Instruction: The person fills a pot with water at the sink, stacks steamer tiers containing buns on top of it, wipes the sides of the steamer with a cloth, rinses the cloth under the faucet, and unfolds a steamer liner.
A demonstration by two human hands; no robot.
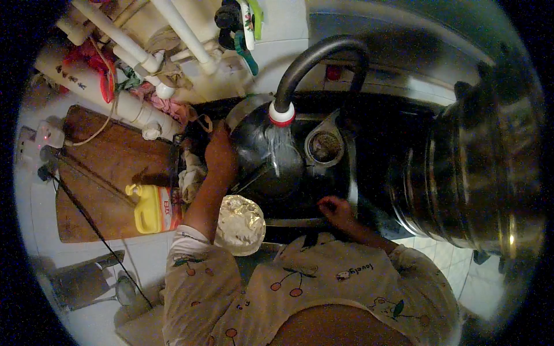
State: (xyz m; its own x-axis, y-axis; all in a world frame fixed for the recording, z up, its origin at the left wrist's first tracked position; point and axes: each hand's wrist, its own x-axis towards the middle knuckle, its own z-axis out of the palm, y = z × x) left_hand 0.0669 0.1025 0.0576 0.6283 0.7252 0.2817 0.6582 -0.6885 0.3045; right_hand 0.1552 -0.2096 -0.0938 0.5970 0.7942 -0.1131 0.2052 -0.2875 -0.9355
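Observation:
Water runs from the thick black faucet [291,72], through its red and white tip, into a dark wok [257,167] in the sink [353,179]. At the wok's left edge, my left hand [220,150] is closed and appears to grip the rim; its fingertips are hidden. A thin dark stick-like shape lies by the wok's lower left side. My right hand [339,213] hovers near the sink's front right edge, fingers curled in with nothing visible in them. A crumpled shiny foil-like bowl [241,225] sits beside my left forearm.
A round drain strainer [325,145] sits at the sink's right. Large stacked metal steamer pots [473,173] stand further right. On the left are a yellow jug [149,209], a brown board [95,173], pipes [130,106] with cloths, and a black cord. Brushes [236,29] hang at the back.

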